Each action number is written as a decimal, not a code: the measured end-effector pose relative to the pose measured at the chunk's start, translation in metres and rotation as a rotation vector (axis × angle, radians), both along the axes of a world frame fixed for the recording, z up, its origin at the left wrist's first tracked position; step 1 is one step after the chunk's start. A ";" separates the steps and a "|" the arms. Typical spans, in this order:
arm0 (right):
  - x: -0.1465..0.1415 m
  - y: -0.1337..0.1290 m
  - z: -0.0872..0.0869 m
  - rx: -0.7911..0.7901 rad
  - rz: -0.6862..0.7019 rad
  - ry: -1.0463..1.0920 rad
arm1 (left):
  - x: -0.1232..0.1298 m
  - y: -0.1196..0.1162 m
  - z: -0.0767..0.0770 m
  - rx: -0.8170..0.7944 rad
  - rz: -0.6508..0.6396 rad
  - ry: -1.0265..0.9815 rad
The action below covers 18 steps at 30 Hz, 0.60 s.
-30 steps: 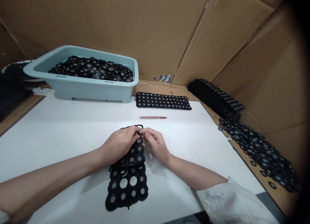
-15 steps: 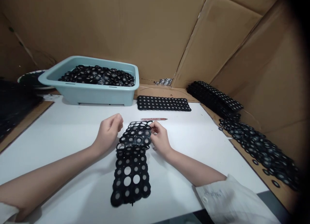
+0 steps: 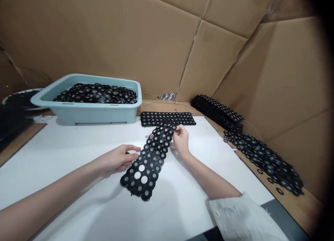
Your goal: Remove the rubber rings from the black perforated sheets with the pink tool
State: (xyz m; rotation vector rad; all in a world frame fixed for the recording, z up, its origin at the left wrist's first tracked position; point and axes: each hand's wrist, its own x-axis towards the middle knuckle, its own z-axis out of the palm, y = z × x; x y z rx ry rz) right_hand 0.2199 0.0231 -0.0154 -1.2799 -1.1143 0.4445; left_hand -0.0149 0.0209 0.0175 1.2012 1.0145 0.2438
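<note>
A long black sheet of joined rings (image 3: 153, 154) slants over the white table top (image 3: 86, 143), its far end overlapping a flat black sheet (image 3: 168, 118) behind it. My right hand (image 3: 181, 138) pinches the sheet's far right edge between thumb and fingers. Beside the left edge, my left hand (image 3: 121, 159) has its thumb and index finger parted, close to the rings; nothing shows between them. Most rings have grey centres; several near the close end show white holes. A pencil on the table is mostly hidden behind the sheet.
A light blue tub (image 3: 99, 114) of loose black rings stands at the back left. Stacked black sheets (image 3: 216, 110) lie at the back right, with a heap of loose rings (image 3: 263, 157) nearer. Cardboard walls (image 3: 104, 35) close off the back and right side.
My right hand has carried the sheet's far end away from me, straightening the folded sheet. My left hand has lowered and its fingers have parted. The camera view has shifted.
</note>
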 end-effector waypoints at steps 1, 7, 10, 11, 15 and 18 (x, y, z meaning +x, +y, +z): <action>0.001 0.000 0.002 0.008 -0.009 -0.006 | 0.002 -0.003 -0.001 0.012 -0.018 0.013; -0.010 -0.010 0.024 0.049 0.060 0.025 | 0.007 -0.003 -0.006 0.052 0.021 -0.036; -0.026 -0.018 0.039 0.064 0.140 0.072 | 0.007 0.002 -0.007 -0.003 -0.057 -0.098; -0.031 -0.021 0.043 0.070 0.172 0.092 | 0.008 0.003 -0.008 -0.039 -0.107 -0.110; -0.045 -0.028 0.062 0.111 0.263 0.178 | 0.014 -0.001 -0.005 -0.065 -0.244 -0.108; -0.040 -0.031 0.075 0.123 0.248 0.177 | 0.002 0.000 0.010 -0.053 -0.437 -0.039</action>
